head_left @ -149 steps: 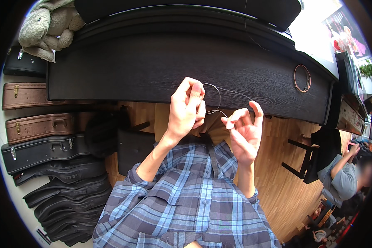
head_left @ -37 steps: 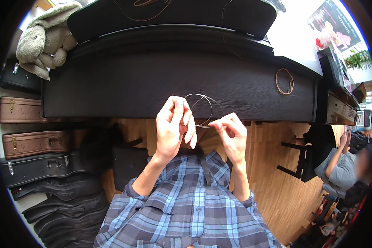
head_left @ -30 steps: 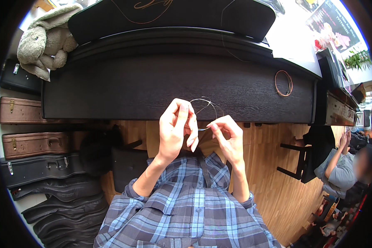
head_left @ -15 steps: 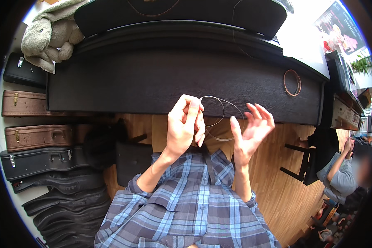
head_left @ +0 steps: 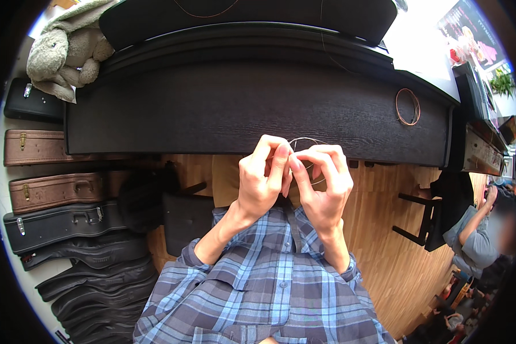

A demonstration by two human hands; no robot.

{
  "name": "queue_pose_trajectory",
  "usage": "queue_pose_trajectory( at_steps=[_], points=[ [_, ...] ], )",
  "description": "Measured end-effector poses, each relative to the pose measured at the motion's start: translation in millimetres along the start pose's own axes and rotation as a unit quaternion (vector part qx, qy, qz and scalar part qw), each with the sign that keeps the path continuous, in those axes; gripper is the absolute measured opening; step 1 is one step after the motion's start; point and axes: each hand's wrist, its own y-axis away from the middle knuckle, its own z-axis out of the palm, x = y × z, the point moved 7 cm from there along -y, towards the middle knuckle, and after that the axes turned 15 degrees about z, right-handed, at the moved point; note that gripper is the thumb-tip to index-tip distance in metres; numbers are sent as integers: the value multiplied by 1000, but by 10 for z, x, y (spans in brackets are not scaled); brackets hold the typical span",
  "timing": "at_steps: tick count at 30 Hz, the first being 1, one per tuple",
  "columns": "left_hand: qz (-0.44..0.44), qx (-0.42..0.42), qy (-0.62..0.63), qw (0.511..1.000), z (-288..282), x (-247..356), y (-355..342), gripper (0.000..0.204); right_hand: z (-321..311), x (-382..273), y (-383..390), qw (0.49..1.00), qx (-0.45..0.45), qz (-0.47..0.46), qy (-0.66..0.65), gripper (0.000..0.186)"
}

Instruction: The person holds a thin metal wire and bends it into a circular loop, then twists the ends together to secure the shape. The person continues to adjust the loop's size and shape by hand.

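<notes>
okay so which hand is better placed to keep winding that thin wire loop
Probably the right hand: its fingertips pinch the wire loop at the open side, while the left hand grips the coil beside it, steadying it.

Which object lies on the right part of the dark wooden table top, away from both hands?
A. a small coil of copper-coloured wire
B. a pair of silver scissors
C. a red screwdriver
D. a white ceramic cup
A: a small coil of copper-coloured wire lies flat on the dark wooden table top, well apart from the left hand and the right hand, which pinch a thin looped wire.
</notes>
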Motion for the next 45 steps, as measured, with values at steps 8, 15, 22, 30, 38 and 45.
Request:
queue_pose_trajectory(
  at_steps=[8, 15, 22, 30, 38, 45],
  points=[
    [32, -32, -66, 997, 9, -11, 6, 9, 28, -16, -75, 999, -2, 0, -33, 14],
    [-2, -24, -22, 999, 2, -90, 44, 9, 12, 51, -89, 996, -27, -2, -87, 22],
    [142, -52, -144, 978, 23, 59, 21, 8, 110, 180, -25, 980, -58, 73, -177, 25],
    [163, -73, -136, 975, 60, 31, 87, 21, 22, 161, 13, 982, -40, 26, -184, 10],
    [199, -74, -158, 964, 88, 97, 66, 15, 132, 237, -3, 952, -115, 110, -262, 13],
    [182, -66, -169, 967, 80, 119, 28, 7, 182, 254, -85, 932, -155, 110, -309, 16]
  ],
)
